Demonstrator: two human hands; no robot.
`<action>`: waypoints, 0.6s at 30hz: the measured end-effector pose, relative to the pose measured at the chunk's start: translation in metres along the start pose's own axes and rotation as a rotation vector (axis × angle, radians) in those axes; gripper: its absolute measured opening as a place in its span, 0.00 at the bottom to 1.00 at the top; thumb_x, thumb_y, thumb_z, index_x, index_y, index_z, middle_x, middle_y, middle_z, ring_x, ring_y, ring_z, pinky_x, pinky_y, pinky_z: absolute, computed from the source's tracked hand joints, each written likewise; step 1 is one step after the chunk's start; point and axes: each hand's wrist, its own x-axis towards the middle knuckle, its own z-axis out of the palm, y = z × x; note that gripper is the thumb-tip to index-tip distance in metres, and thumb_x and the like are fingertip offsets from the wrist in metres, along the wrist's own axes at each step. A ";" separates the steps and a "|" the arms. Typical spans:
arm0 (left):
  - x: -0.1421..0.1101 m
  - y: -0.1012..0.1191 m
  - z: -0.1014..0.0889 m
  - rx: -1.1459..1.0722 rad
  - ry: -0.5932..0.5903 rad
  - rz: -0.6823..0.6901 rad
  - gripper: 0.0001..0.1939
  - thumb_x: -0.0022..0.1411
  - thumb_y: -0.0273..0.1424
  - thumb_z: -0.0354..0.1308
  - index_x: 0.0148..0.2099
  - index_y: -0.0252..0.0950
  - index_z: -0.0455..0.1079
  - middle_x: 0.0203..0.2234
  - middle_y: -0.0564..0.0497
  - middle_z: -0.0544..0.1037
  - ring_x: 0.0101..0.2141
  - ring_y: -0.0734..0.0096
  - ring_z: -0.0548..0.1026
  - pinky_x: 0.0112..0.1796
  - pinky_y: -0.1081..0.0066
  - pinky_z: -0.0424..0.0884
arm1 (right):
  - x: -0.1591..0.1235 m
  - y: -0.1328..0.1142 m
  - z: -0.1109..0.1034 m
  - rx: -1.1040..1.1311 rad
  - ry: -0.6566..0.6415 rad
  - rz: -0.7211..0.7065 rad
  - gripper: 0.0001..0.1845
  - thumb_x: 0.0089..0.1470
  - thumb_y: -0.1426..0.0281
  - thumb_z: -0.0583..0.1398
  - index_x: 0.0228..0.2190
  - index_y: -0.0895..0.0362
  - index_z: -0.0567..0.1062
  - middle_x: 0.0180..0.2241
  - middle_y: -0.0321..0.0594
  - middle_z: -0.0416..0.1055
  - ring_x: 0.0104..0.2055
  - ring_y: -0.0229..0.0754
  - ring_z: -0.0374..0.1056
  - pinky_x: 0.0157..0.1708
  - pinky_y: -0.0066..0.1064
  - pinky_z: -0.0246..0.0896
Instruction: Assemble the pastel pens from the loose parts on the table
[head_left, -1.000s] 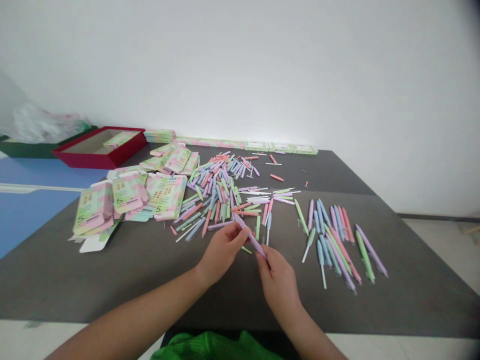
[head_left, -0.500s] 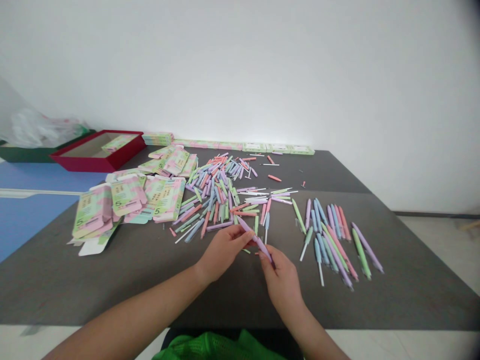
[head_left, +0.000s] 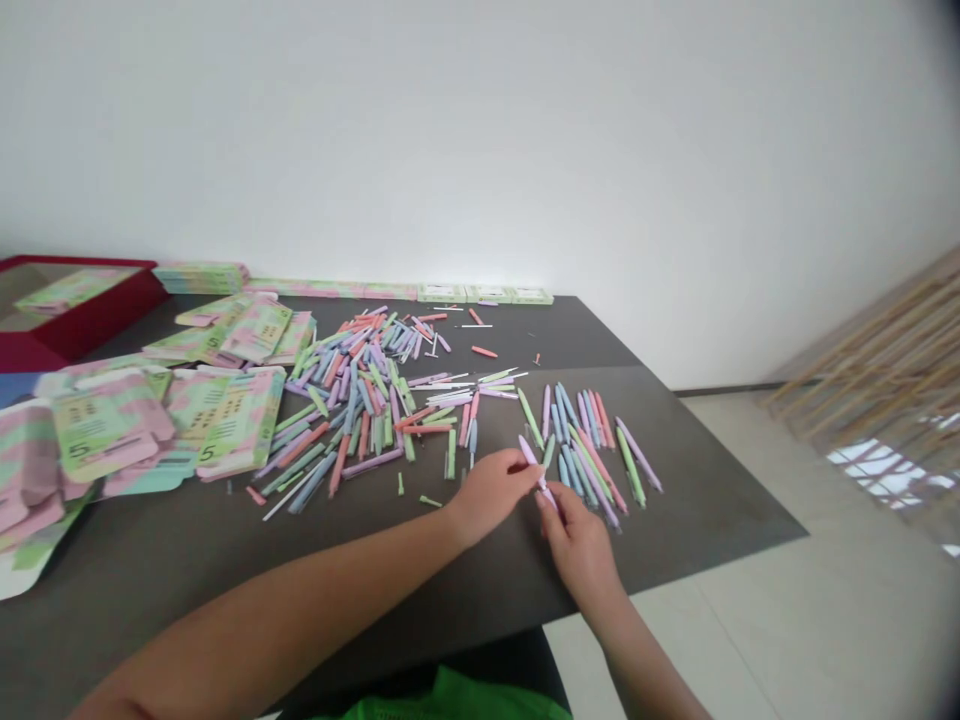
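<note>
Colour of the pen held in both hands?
The held pen is light purple, best seen in the head view.

lilac pen [head_left: 528,450], coral, blue and green pen parts [head_left: 340,463], pink-and-green patterned cartons [head_left: 241,425], dark grey tabletop [head_left: 712,500], red box [head_left: 112,318]

Dark grey surface [head_left: 705,520] bears: pastel pen parts [head_left: 364,388], heaped; pens [head_left: 600,470], grouped right; printed cartons [head_left: 232,425], left; slim boxes [head_left: 390,291], far edge.

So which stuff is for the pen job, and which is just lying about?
Seems part of the job:
purple pen, held by left hand and right hand
heap of pen parts
pens beyond the right hand

Probably just lying about:
red box
printed cartons
</note>
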 end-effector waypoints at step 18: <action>0.024 0.011 0.058 0.010 -0.031 0.190 0.16 0.60 0.39 0.47 0.36 0.35 0.72 0.31 0.50 0.77 0.32 0.70 0.72 0.34 0.73 0.65 | 0.011 0.051 -0.037 -0.108 0.239 0.024 0.21 0.58 0.57 0.47 0.35 0.56 0.74 0.26 0.40 0.74 0.26 0.40 0.68 0.26 0.26 0.54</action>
